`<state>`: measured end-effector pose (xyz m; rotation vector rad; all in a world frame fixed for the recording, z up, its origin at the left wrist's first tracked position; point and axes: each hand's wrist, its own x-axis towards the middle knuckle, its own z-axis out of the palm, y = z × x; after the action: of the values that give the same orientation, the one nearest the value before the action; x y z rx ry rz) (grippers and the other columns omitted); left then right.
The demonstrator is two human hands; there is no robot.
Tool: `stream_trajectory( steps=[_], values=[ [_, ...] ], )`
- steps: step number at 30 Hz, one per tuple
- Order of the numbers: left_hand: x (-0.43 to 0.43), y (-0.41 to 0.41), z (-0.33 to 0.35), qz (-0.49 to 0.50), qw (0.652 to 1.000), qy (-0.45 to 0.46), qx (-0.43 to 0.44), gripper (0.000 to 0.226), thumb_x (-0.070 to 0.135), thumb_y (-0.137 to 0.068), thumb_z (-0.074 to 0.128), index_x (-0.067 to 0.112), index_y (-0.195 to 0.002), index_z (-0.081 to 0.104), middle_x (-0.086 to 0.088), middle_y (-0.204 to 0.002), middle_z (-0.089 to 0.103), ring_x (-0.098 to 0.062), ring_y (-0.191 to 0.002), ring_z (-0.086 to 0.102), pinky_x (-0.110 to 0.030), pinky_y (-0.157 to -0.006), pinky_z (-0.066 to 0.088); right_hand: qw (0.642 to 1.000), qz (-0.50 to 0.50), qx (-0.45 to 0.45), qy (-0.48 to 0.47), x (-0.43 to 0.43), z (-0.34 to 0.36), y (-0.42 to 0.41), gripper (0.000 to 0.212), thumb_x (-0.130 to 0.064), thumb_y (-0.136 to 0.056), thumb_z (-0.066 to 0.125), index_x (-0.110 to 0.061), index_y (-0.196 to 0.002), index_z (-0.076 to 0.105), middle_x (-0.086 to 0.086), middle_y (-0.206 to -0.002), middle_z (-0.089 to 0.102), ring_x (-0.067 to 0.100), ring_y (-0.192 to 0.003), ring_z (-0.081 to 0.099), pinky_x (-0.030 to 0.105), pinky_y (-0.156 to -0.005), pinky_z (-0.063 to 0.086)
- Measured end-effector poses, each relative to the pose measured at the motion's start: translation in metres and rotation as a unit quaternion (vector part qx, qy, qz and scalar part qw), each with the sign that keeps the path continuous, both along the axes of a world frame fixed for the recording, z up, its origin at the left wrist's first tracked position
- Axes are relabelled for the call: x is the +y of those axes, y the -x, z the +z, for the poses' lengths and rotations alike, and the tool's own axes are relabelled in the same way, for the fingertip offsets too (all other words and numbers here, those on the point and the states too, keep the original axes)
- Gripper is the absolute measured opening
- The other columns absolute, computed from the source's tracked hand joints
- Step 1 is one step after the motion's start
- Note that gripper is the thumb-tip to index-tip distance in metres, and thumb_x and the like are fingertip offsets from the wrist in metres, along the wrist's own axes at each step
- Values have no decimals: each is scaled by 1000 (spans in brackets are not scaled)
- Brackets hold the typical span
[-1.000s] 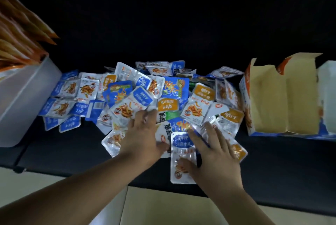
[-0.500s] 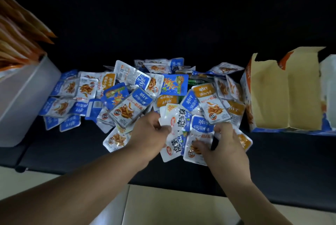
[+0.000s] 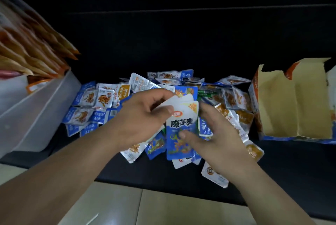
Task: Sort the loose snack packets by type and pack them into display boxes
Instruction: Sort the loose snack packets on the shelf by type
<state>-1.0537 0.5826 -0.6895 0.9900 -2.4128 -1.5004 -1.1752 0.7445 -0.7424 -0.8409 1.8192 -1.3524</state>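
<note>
White bin (image 3: 36, 112): far left on the desk (image 3: 291, 161); orange-edged flat packs (image 3: 36, 48) stand fanned in it, set apart from the sorting area.
Loose pile (image 3: 101, 101): snack packets heaped mid-desk, between bin and box; blue-labelled and orange-labelled types lie mixed and overlapping, so most of the sorting appears undone.
Left hand (image 3: 143, 115): raised over the pile; thumb and curled fingers pinch the top edge of the held packets, likely to keep the stack squared.
Held packets (image 3: 181, 124): a small stack of one type, white top and blue lower half, held upright just above the pile with faces toward the camera; probably being gathered as one type.
Right hand (image 3: 218, 134): thumb laid on the lower face of the front packet, fingers reaching behind the stack; it steadies the bottom while the left hand holds the top.
Display box (image 3: 291, 101): right end of the desk, well apart from the hands; lid flaps open, bare card interior on show. Whether packets lie inside cannot be told.
Stage, as judged: collecting like packets in hand before carrying them right to the box.
</note>
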Motion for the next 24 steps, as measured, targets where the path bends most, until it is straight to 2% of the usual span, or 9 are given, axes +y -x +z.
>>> stream_trajectory(
  steps=[2,5,7,10,14,16,19,21,24],
  values=[
    [5,5,1,-19,999,-18,37,25,22,-103,62,37,-121,70,13,-109,77,-11,-97,74,-28,-75,60,996,-3,-89,16,3,2,-1,39,-11,-92,76,-29,-124,64,-19,-110,75,-3,-97,72,17,-71,59],
    [14,15,-10,59,987,-108,103,28,23,-98,69,36,-123,69,6,-107,77,-13,-99,75,-30,-82,61,987,-71,-139,30,11,-2,0,24,-5,-94,71,-19,-112,70,-9,-101,79,8,-94,76,22,-71,60],
    [23,18,-26,119,970,-196,79,16,26,-97,69,33,-111,72,3,-102,78,-16,-95,77,-36,-85,63,976,-128,-172,37,16,-8,4,22,-3,-96,67,-17,-112,71,-3,-102,80,14,-96,77,31,-74,62],
    [42,15,-51,75,965,-251,7,13,21,-102,64,25,-105,76,-3,-106,79,-21,-98,77,-43,-89,63,959,-167,-227,23,19,-13,10,25,0,-99,62,-17,-113,72,5,-104,80,27,-95,77,49,-80,63],
    [50,19,-66,75,981,-178,4,8,25,-100,68,23,-102,75,2,-99,79,-26,-96,76,-52,-89,61,949,-195,-249,-2,20,-21,11,26,2,-98,62,-18,-111,72,7,-101,79,29,-91,78,56,-80,62],
    [53,21,-72,77,985,-156,3,9,30,-97,71,24,-104,74,4,-99,79,-25,-98,75,-52,-93,60,945,-219,-241,-6,22,-26,11,18,-1,-96,67,-15,-106,73,10,-96,79,28,-85,78,53,-71,63],
    [62,22,-73,73,983,-166,1,8,28,-99,68,26,-105,74,4,-97,79,-24,-95,74,-41,-80,61,933,-236,-271,0,26,-26,10,12,-2,-94,70,-8,-105,71,14,-93,78,28,-79,78,41,-55,61],
    [61,22,-73,49,986,-157,-9,12,29,-102,64,28,-106,74,5,-95,78,-19,-88,74,-33,-72,61,936,-243,-255,-8,29,-28,12,14,-4,-94,71,-12,-105,72,14,-94,77,30,-78,77,44,-55,62],
    [38,13,-88,9,998,6,-62,17,27,-102,63,27,-115,72,9,-100,74,-12,-88,71,-30,-73,59,950,-274,-143,-45,35,-33,25,15,-7,-94,71,-21,-100,70,14,-90,74,29,-68,70,56,-57,59]
  ],
)
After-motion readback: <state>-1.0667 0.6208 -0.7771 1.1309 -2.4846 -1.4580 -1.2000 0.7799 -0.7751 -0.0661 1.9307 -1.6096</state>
